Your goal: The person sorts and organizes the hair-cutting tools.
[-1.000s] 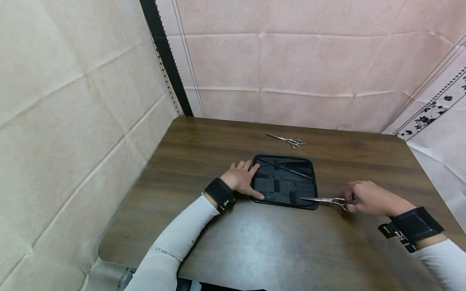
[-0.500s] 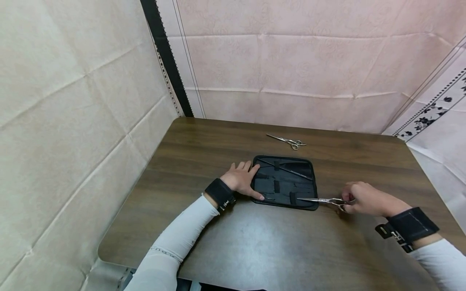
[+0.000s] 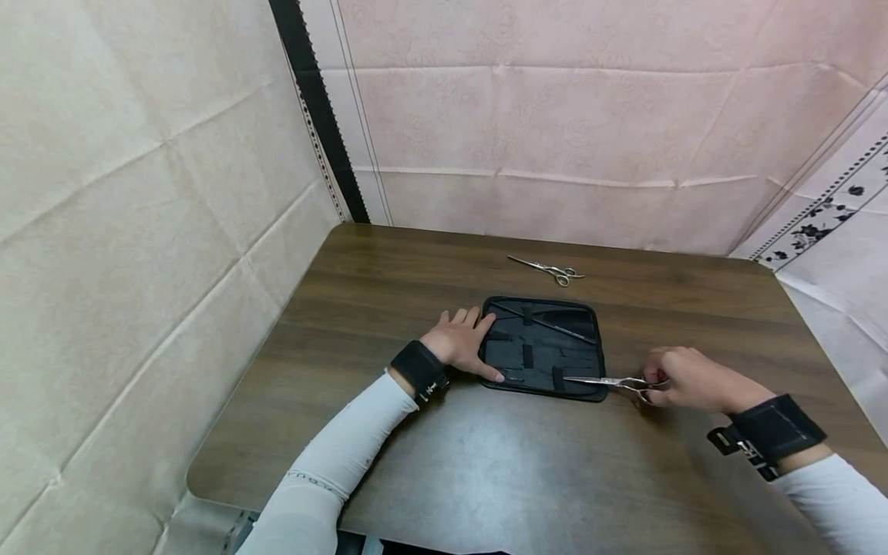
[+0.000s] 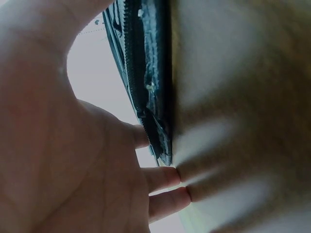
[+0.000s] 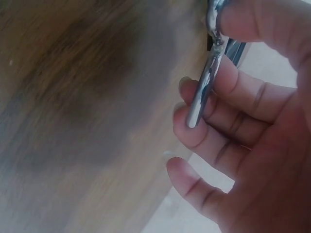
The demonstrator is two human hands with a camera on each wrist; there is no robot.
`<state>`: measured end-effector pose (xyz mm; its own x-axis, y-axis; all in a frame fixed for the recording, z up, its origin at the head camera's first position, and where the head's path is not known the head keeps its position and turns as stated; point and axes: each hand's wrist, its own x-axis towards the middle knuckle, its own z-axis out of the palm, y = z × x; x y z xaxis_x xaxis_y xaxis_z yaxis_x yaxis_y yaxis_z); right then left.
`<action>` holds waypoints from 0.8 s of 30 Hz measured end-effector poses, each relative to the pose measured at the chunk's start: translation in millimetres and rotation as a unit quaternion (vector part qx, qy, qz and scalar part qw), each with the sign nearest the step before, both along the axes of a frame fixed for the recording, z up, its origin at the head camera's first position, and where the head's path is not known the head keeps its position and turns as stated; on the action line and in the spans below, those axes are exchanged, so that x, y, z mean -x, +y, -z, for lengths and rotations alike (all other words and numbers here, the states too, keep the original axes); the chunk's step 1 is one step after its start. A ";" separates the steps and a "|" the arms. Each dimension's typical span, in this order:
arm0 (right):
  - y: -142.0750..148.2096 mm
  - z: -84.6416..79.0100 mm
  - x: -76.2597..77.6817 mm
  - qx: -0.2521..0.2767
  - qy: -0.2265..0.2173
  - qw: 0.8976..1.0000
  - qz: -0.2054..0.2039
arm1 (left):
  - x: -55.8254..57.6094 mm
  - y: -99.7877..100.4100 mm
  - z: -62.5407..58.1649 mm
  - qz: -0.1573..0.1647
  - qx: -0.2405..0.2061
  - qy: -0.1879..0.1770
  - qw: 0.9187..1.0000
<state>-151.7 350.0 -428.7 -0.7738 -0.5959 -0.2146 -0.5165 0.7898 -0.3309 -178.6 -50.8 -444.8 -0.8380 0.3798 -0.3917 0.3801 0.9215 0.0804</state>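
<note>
A flat black zip case (image 3: 509, 354) lies unfolded in the middle of the table, its zip teeth visible in the left wrist view. My left hand (image 3: 458, 343) rests on its left edge with fingers spread and thumb over the near corner. With thumb and fingertips, my right hand (image 3: 683, 378) pinches the handles of silver hairdressing scissors (image 3: 617, 382) just right of the case. Their blades point left over the case's near right part, tips at a small black strap (image 3: 558, 377). In the right wrist view the scissors' metal finger rest (image 5: 206, 85) crosses my fingers.
Another pair of silver scissors (image 3: 551, 269) lies behind the case. A long thin dark tool (image 3: 544, 322) lies slantwise in the case's far half. The brown wooden table (image 3: 430, 262) is bounded by cloth-covered walls (image 3: 590, 123) at the back and left.
My right hand has moved slightly left, sliding the scissors a little further over the case until the tips come to the strap. My left hand stays in place.
</note>
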 end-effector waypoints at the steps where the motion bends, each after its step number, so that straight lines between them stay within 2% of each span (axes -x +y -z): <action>1: -0.9 0.5 0.1 0.002 -0.001 1.000 0.000 | -0.1 0.1 0.0 0.000 -0.001 0.000 1.000; 18: -17.4 5.1 5.7 0.013 0.018 1.000 -0.015 | -0.1 0.1 -0.2 -0.003 -0.007 0.000 1.000; 24: -21.3 7.5 7.9 0.019 0.006 1.000 -0.016 | 0.1 -0.1 0.6 -0.002 -0.002 0.004 1.000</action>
<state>-159.5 328.6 -436.2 -0.7566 -0.6277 -0.1829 -0.5450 0.7601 -0.3539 -178.6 -51.0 -445.4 -0.8423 0.3785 -0.3837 0.3773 0.9225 0.0817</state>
